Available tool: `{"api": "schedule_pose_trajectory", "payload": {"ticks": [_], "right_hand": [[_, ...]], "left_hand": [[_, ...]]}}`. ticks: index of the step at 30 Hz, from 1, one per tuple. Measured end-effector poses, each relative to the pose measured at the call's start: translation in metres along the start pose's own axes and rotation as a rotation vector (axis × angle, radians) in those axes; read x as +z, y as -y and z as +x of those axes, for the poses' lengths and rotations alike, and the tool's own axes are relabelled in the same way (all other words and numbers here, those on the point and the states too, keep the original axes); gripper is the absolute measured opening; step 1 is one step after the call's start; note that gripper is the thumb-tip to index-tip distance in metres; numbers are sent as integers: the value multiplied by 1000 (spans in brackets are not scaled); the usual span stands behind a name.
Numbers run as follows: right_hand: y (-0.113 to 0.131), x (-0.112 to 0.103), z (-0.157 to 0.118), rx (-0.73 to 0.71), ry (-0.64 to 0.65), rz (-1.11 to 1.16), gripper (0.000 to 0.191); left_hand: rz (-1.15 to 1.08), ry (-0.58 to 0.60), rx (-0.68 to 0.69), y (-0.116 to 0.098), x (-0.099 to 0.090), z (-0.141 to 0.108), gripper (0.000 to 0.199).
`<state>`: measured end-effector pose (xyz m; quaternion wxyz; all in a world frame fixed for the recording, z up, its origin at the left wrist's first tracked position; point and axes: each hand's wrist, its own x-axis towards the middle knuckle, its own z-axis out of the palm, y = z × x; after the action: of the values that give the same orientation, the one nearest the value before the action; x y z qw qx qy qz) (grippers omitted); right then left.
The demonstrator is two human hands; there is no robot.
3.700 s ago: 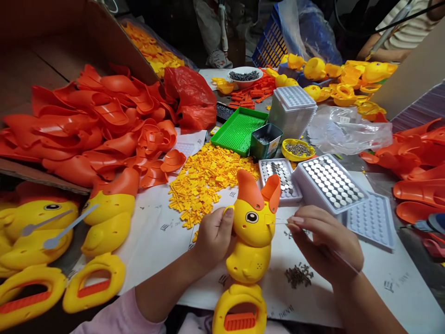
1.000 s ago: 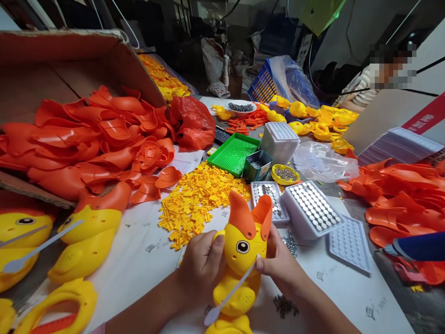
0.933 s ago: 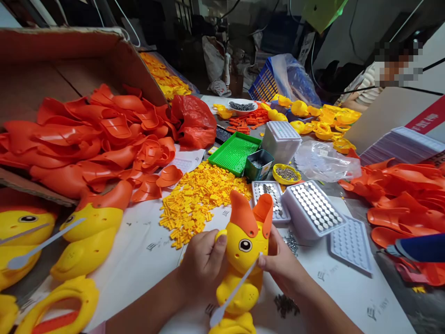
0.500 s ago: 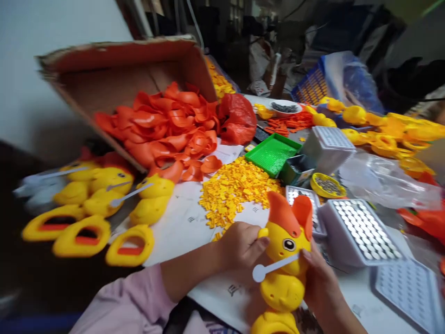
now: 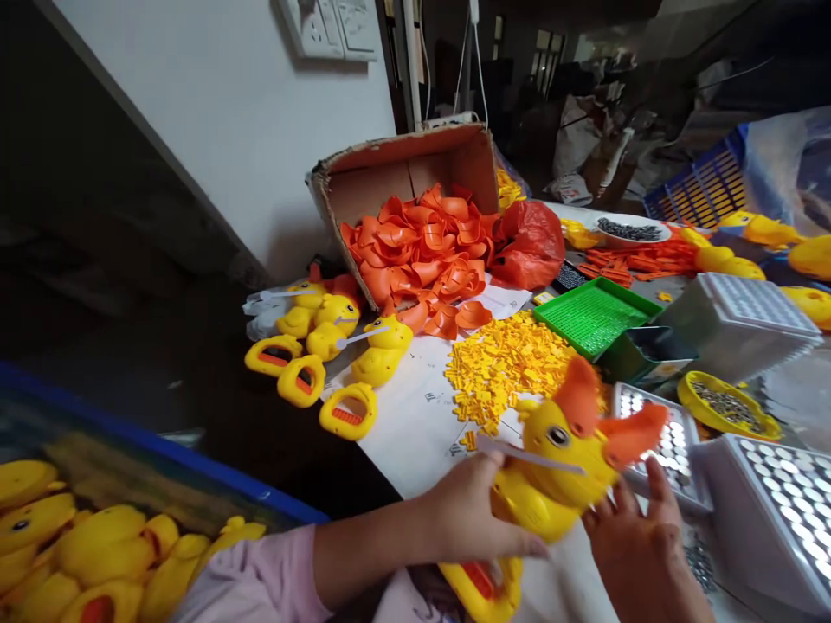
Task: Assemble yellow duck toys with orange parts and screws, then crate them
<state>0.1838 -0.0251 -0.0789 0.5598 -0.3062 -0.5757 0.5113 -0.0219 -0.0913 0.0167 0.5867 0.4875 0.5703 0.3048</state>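
Observation:
My left hand (image 5: 477, 510) is wrapped around the body of a yellow plastic toy duck (image 5: 545, 502). It has two orange bill pieces (image 5: 576, 398) spread apart, a round eye, and a loop handle with an orange insert at the bottom. A pale strip (image 5: 532, 454) lies across its head. Beside the duck's head, my right hand (image 5: 640, 541) is spread with the palm up, its fingertips close to the lower bill; whether they touch it I cannot tell. Behind the duck is a heap of small yellow parts (image 5: 512, 359).
Several similar ducks (image 5: 383, 355) lie at the table's left edge, before a tipped cardboard box (image 5: 402, 164) of orange bill pieces. On the right are a green tray (image 5: 594, 311), a yellow dish (image 5: 727, 402) of small metal parts and trays of silver discs (image 5: 792, 493). A blue-edged bin (image 5: 156, 446) holds more ducks.
The view has swung left, bringing the bin into sight. The duck has tilted over, its bill now pointing right. My right hand has come off the duck and opened, while my left has moved onto its body.

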Motion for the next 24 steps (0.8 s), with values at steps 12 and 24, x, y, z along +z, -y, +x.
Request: {"api": "schedule_pose_trajectory", "payload": {"ticks": [12,24], "right_hand": [[61,6,-7,368,-330,388,35],[58,6,-9,475,-271,478,58]], "left_hand": [[288,-672,13,31,-138,0,52],[807,-794,7,33,-168,-1,63]]}}
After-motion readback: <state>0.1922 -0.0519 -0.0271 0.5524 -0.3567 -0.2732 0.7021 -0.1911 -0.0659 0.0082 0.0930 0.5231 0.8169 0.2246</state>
